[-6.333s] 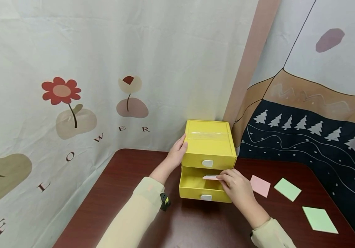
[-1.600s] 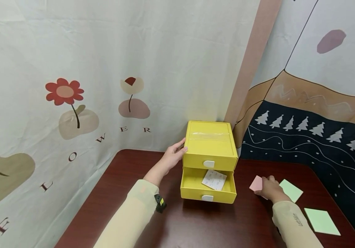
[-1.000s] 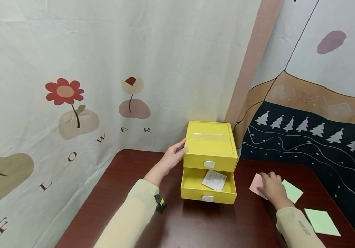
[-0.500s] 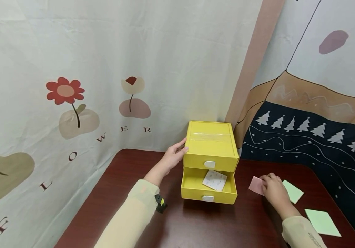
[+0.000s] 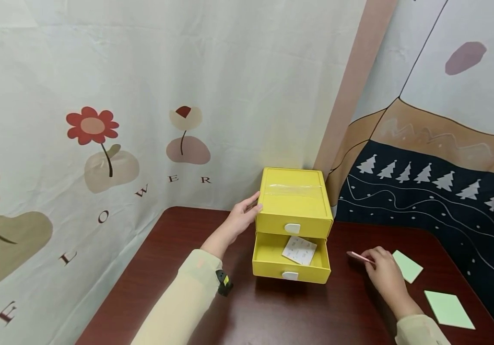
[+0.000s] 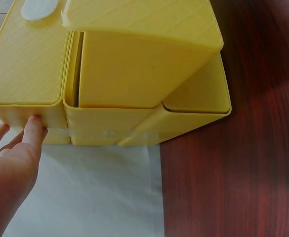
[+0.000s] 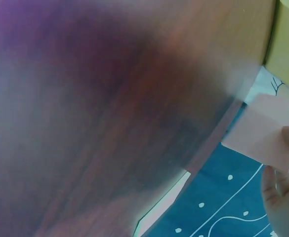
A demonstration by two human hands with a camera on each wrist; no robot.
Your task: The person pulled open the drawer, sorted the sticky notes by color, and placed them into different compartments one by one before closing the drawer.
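Over table (image 5: 281, 314), R: pink pad (image 7: 258, 129) pick-up.
R grip (image 5: 383, 269) pinches pad; L grip (image 5: 240, 220) uncurled vs. yellow unit (image 5: 294, 206); next prob. needs steady hold.

Drawer unit (image 5: 295, 205): on the table (image 5: 247, 314), before the backdrop (image 5: 238, 96).
Lower drawer (image 5: 272, 270): jutting from the drawer unit's front, first pad (image 5: 299, 250) inside.
Left hand (image 5: 240, 217): touching the drawer unit's left side.
Right hand (image 5: 384, 270): right of the drawer unit, second pad (image 7: 263, 131) between its fingers.
Third pad (image 5: 408, 267): on the table, farther right of the drawer unit.
Fourth pad (image 5: 450, 310): farthest right, forward of the drawer unit.
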